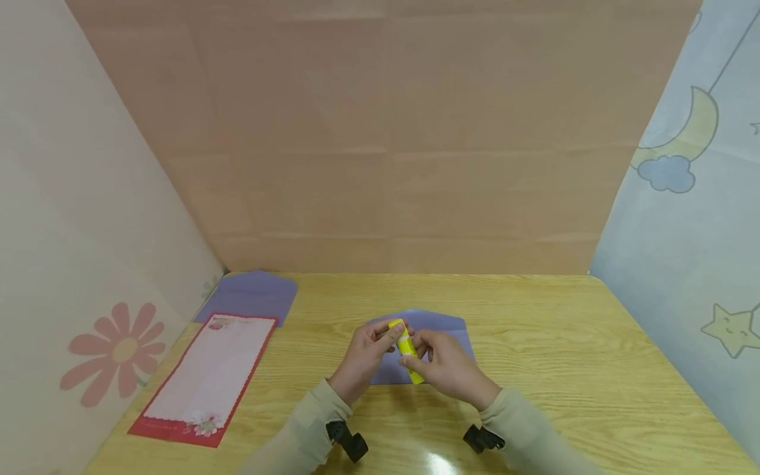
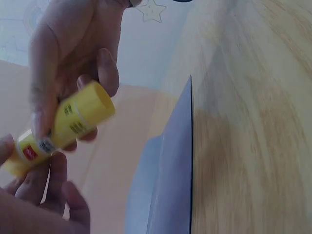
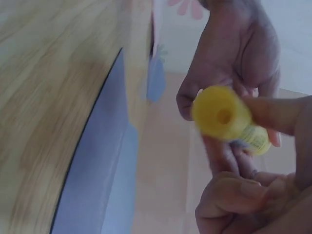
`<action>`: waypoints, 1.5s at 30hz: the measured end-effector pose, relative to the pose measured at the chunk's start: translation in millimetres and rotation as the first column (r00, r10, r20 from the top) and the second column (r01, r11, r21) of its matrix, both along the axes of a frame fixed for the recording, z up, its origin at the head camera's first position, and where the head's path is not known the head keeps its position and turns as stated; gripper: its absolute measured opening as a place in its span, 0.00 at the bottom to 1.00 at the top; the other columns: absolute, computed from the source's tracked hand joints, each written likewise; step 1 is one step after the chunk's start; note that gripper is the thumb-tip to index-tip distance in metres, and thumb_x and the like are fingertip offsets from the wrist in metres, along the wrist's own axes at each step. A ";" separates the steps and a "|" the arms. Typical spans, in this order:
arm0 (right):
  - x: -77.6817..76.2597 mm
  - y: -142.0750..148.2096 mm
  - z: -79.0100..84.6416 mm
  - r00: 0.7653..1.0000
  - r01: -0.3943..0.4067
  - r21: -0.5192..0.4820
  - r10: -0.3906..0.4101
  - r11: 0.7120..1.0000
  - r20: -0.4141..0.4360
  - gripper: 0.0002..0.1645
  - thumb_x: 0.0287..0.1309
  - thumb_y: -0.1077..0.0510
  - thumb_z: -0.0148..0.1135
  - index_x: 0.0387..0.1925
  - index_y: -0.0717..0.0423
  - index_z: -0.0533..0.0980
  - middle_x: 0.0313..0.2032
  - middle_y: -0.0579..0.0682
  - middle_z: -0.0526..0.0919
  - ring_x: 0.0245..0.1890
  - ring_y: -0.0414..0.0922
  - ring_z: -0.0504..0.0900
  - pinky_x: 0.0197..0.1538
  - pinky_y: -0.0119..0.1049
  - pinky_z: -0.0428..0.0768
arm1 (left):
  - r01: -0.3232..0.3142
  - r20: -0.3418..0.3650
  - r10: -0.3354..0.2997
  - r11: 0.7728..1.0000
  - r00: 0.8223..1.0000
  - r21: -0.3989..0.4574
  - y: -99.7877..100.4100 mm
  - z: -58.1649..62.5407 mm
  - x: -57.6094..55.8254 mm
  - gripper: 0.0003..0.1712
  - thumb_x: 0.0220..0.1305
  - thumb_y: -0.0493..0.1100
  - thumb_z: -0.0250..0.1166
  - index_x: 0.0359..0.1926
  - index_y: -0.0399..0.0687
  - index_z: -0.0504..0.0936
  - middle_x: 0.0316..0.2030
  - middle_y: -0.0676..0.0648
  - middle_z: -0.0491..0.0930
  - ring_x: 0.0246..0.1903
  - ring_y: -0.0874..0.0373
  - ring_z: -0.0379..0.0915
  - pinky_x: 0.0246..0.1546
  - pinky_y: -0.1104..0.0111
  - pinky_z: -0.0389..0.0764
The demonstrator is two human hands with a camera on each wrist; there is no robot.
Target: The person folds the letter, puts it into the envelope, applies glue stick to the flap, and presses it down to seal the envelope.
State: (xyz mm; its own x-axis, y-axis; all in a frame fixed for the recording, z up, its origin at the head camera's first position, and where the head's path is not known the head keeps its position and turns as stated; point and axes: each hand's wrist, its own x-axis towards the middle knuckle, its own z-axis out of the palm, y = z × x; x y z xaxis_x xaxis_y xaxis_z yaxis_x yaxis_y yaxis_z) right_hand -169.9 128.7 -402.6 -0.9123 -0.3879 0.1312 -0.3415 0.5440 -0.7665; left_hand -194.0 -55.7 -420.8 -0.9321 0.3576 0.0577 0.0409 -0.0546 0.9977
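A yellow glue stick [image 1: 406, 346] is held between both hands over a purple envelope [image 1: 436, 322] that lies on the table. My left hand [image 1: 363, 356] pinches its upper end between thumb and fingers. With thumb and fingers, my right hand [image 1: 451, 369] grips the lower part of the tube. In the right wrist view, the near end of the glue stick [image 3: 219, 114] shows a round hole in its base. From the left wrist, the envelope [image 2: 178, 165] appears edge-on, below the hands, its pointed flap raised.
At the left lies a sheet of letter paper [image 1: 208, 376] with a red border and flowers, overlapping a second purple envelope [image 1: 249, 297]. A brown backdrop [image 1: 386, 132] closes off the far side. Patterned panels [image 1: 683, 264] stand at both sides of the wooden table [image 1: 564, 349].
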 end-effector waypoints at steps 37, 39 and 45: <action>-4.5 -0.6 5.5 0.955 -0.236 -0.099 0.249 0.967 0.159 0.17 0.72 0.48 0.56 0.46 0.58 0.78 0.34 0.54 0.86 0.30 0.43 0.81 0.33 0.36 0.80 | 0.047 -0.044 -0.046 0.998 0.998 0.029 -13.3 0.0 -1.7 0.26 0.75 0.54 0.55 0.62 0.42 0.78 0.53 0.43 0.84 0.56 0.55 0.77 0.58 0.54 0.70; -1.9 -1.9 6.9 0.969 -0.212 -0.064 0.218 0.975 0.116 0.16 0.72 0.48 0.58 0.44 0.58 0.79 0.33 0.52 0.86 0.29 0.43 0.81 0.31 0.34 0.78 | 0.038 -0.035 -0.037 0.999 0.999 0.037 -12.5 -0.1 -1.4 0.26 0.75 0.54 0.56 0.62 0.43 0.78 0.53 0.43 0.85 0.56 0.55 0.78 0.58 0.51 0.69; 3.9 -7.4 6.5 0.990 -0.130 0.014 0.131 0.991 -0.047 0.13 0.69 0.49 0.61 0.36 0.56 0.78 0.28 0.45 0.84 0.22 0.35 0.74 0.25 0.30 0.73 | 0.020 -0.032 -0.018 0.998 0.999 0.058 -11.1 -1.2 -0.4 0.25 0.74 0.52 0.58 0.63 0.43 0.78 0.52 0.42 0.84 0.58 0.55 0.77 0.56 0.52 0.67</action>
State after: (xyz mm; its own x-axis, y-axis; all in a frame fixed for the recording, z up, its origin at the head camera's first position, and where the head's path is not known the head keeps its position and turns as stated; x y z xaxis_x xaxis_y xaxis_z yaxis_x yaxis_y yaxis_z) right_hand -166.0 121.3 -396.1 -0.8465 -0.5050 0.1683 -0.4462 0.5009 -0.7416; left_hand -194.3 -66.8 -422.1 -0.9226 0.3704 0.1079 0.0705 -0.1133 0.9911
